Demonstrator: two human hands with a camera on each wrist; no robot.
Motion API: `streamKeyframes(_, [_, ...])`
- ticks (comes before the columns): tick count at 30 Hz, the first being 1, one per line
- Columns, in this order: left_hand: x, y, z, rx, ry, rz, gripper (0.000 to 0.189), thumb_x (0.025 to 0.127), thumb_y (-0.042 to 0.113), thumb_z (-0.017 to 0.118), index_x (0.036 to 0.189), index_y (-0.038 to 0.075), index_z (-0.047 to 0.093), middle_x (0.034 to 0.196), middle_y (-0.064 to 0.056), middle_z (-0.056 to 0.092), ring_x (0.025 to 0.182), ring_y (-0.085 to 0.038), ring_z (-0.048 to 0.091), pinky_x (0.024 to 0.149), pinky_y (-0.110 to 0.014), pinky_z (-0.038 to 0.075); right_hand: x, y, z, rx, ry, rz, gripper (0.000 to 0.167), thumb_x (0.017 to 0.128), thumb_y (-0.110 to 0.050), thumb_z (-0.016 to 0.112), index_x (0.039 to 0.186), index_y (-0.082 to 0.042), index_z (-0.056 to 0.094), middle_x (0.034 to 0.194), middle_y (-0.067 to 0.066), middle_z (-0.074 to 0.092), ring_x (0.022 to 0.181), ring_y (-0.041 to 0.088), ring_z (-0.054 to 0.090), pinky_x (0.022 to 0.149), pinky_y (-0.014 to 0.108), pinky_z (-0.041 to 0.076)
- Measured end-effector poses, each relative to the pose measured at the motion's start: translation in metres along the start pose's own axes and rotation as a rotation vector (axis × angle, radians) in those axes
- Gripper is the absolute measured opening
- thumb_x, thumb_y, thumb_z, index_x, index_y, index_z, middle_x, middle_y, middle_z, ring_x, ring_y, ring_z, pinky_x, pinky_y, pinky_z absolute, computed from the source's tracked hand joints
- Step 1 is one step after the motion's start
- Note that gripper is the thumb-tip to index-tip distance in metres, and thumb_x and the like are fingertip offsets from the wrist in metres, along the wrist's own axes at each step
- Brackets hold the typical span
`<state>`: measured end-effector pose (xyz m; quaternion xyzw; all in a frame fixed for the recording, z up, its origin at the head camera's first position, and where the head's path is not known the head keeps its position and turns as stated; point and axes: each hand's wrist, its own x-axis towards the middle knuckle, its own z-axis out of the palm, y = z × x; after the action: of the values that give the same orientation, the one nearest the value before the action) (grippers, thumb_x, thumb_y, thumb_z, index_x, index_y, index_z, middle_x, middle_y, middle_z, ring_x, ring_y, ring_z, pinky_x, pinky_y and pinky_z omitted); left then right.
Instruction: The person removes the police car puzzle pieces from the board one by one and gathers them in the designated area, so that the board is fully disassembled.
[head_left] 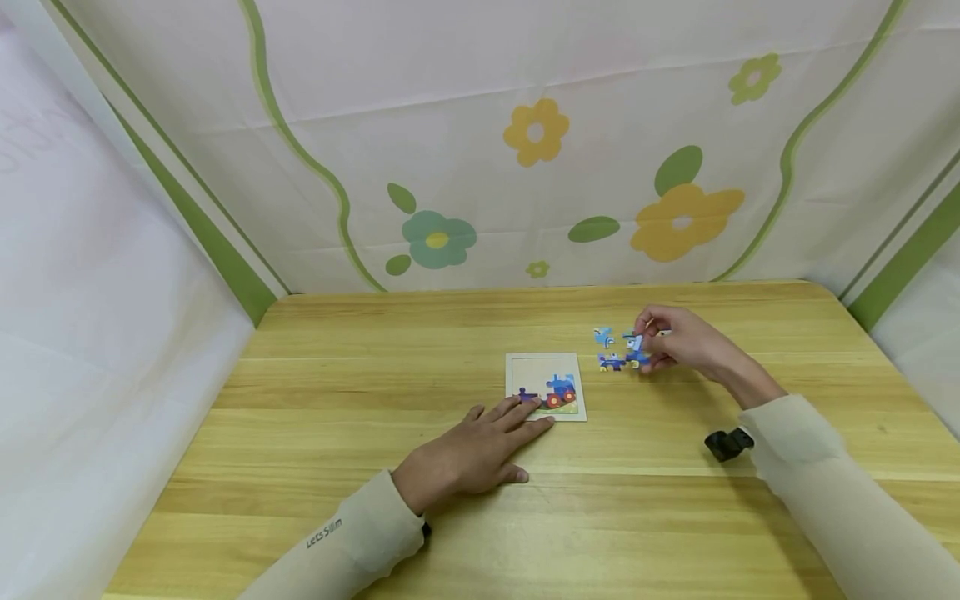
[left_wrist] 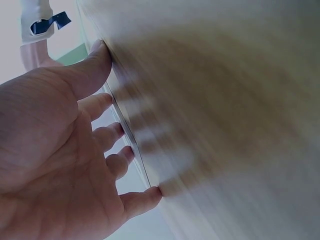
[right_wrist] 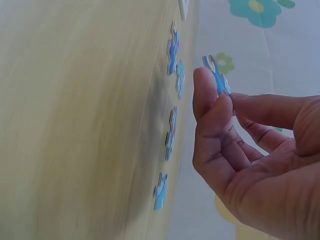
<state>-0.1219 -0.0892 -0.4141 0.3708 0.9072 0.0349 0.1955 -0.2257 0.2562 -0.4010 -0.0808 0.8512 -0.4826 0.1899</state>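
A small square puzzle board with a pale rim lies on the table. Its lower part holds fitted pieces showing a blue vehicle with red wheels. My left hand rests with spread fingers on the board's near left edge, hiding part of it; in the left wrist view, fingertips touch board and tabletop. To the right, my right hand pinches a blue puzzle piece between thumb and fingers, raised above the table. Loose puzzle pieces lie beside and below that hand, some partly hidden by it.
The wooden table meets a white cloth wall with printed flowers at its far edge. More white cloth hangs on the left. A black wrist device sits at my right sleeve.
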Motion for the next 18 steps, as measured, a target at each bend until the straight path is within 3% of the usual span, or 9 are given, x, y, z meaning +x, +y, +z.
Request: streamKeyframes(18, [-0.001,0.001,0.000,-0.003,-0.003,-0.004,0.074,0.107,0.046,0.054,0.170,0.033,0.017,0.179,0.004,0.007,0.165,-0.024,0.015,0.125,-0.062,0.030,0.004,0.018,-0.008,-0.067,0.007,0.068,0.021,0.103,0.005,0.052,0.123,0.009,0.056,0.094,0.013,0.058,0.073,0.023,0.071,0.059,0.030,0.055])
